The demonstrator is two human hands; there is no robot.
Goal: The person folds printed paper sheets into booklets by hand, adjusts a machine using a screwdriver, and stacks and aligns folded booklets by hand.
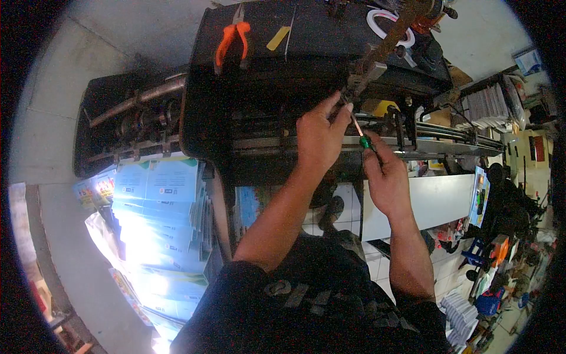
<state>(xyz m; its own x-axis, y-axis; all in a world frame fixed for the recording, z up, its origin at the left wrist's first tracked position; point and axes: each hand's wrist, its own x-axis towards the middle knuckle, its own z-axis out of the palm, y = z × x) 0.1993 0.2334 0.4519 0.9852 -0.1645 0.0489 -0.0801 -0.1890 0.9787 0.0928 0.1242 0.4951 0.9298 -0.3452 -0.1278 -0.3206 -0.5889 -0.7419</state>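
The black machine top point(318, 35) carries pliers point(233, 42) close to its edge. Below, the right hand point(387, 180) has its fingers around the green screwdriver point(365, 142), at the metal bracket point(372, 73); what the left hand's point(318, 138) fingers grasp there, I cannot tell. If the tip slips, it may hurt them. Rails point(259, 143) leave narrow room; toward the body is more.

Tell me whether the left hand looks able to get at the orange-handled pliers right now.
Probably yes: the pliers lie uncovered on the black top, and nothing visible blocks the left hand, though it would have to leave the screwdriver's tip.
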